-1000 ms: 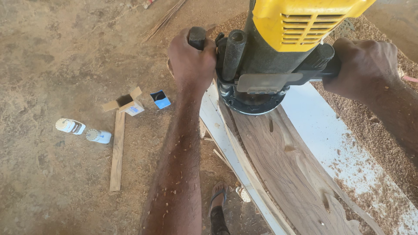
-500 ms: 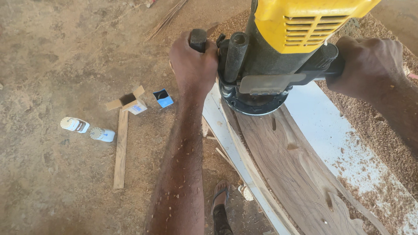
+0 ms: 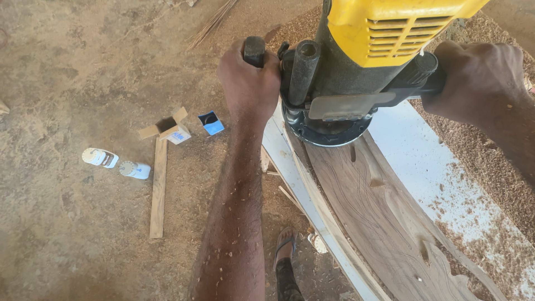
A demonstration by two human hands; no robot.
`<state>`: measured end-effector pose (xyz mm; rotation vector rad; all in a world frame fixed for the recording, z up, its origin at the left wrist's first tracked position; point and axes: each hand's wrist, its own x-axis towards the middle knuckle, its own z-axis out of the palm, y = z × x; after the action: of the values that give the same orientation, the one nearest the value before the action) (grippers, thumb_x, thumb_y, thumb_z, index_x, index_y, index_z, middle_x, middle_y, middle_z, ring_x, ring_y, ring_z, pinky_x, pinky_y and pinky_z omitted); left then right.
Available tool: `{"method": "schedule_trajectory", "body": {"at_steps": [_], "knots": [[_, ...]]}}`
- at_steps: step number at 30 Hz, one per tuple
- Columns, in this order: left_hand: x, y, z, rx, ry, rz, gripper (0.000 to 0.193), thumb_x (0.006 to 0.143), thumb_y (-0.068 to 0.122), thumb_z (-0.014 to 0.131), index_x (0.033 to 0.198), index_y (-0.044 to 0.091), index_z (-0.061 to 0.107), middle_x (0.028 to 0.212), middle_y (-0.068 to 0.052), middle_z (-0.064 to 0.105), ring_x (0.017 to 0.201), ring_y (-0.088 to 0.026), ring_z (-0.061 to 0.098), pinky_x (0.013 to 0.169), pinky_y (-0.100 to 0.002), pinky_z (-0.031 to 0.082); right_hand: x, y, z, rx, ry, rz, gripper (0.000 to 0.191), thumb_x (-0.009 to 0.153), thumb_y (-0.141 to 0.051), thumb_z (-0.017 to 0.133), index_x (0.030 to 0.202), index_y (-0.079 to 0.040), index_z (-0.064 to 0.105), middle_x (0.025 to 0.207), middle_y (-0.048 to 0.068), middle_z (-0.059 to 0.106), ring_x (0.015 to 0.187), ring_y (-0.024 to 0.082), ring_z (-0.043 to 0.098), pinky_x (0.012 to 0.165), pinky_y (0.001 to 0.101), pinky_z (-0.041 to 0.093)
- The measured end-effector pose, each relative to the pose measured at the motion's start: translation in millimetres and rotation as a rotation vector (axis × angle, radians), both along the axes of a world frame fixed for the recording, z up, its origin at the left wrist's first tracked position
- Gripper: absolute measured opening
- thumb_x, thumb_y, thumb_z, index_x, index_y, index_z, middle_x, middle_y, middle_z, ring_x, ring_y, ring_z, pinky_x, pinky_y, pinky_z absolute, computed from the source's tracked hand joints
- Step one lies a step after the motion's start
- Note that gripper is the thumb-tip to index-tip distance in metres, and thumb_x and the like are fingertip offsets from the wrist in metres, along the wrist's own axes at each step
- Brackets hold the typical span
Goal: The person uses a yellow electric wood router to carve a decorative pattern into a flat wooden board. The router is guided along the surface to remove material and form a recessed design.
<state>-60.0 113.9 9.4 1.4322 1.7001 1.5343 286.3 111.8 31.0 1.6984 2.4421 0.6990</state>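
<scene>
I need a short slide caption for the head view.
Left hand and right hand grip a yellow router on a curved wooden board.

On the dirt floor (image 3: 67, 67) lie two small white bottles (image 3: 117, 163), a thin wood strip (image 3: 158, 189), and an open little box (image 3: 167, 129) (a blue one (image 3: 212, 122) sits beside it).

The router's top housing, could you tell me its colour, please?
Yellow, with vent slots; the router's top housing shows in the head view.

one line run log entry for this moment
left hand: grips black side handle | right hand: grips other handle | tool: yellow-and-black router on curved brown wood board | white table: sawdust
</scene>
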Motion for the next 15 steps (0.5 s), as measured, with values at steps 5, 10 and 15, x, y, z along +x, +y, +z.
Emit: {"method": "schedule_trajectory", "body": {"at_steps": [5,10,15], "knots": [[0.4,-4.2,-1.0,0.044,0.017,-0.002,0.01,0.084,0.01,0.068,0.086,0.001,0.067,0.072,-0.008,0.067,0.065,-0.02,0.067,0.062,-0.038,0.052,-0.9,-1.5,-0.8,-0.033,-0.033,-0.099,0.023,0.084,-0.029,0.077,0.102,-0.016,0.073,0.057,-0.002,0.06,0.044,0.012,0.051,0.052,0.0303,0.043],[1.0,-7.0,-2.5,0.066,0.011,0.007,0.01,0.083,0.011,0.068,0.086,0.001,0.067,0.07,-0.007,0.067,0.064,-0.019,0.066,0.061,-0.038,0.052,-2.4,-4.6,1.3,-0.066,-0.029,-0.116,0.025,0.084,-0.031,0.078,0.105,-0.018,0.074,0.061,-0.004,0.064,0.046,0.011,0.053,0.054,0.0294,0.044],[2.0,-10.2,-3.4,0.06,-0.015,-0.015,0.01,0.084,0.01,0.067,0.083,0.0,0.065,0.07,-0.007,0.065,0.063,-0.019,0.065,0.061,-0.038,0.051,-4.3,-7.8,3.1,-0.053,-0.019,-0.093,0.027,0.083,-0.03,0.079,0.105,-0.015,0.074,0.061,-0.001,0.064,0.045,0.012,0.053,0.05,0.0288,0.043]]}}
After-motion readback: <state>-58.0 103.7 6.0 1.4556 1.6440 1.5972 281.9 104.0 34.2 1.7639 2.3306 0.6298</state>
